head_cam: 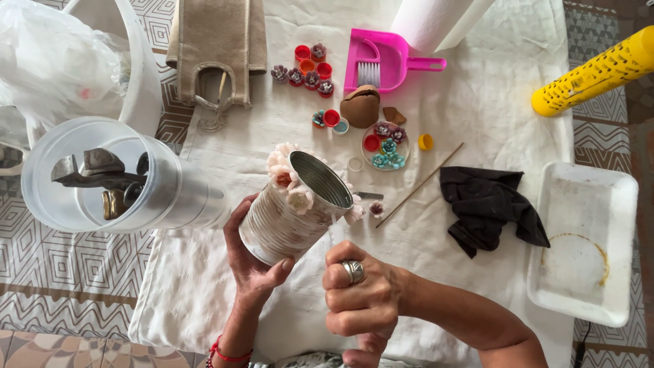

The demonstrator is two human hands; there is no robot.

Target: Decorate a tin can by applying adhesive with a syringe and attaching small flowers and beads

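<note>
My left hand (252,262) grips a tin can (293,211) from below, tilted with its open mouth facing up and right. The can's ribbed side is painted whitish, and pale pink clay flowers (286,170) cling around its rim. My right hand (361,296), with a silver ring on one finger, is curled into a fist just below and right of the can; whether it pinches anything small is hidden. Both hands hover over a white cloth (436,123) covering the table.
A clear plastic jar (116,184) with tools lies at left. Small coloured caps with clay succulents (310,68), a round dish (385,146), a pink dustpan with brush (385,58), a thin wooden stick (419,185), a black rag (487,204), a white tray (586,245), a yellow tube (596,71), a beige bag (218,48).
</note>
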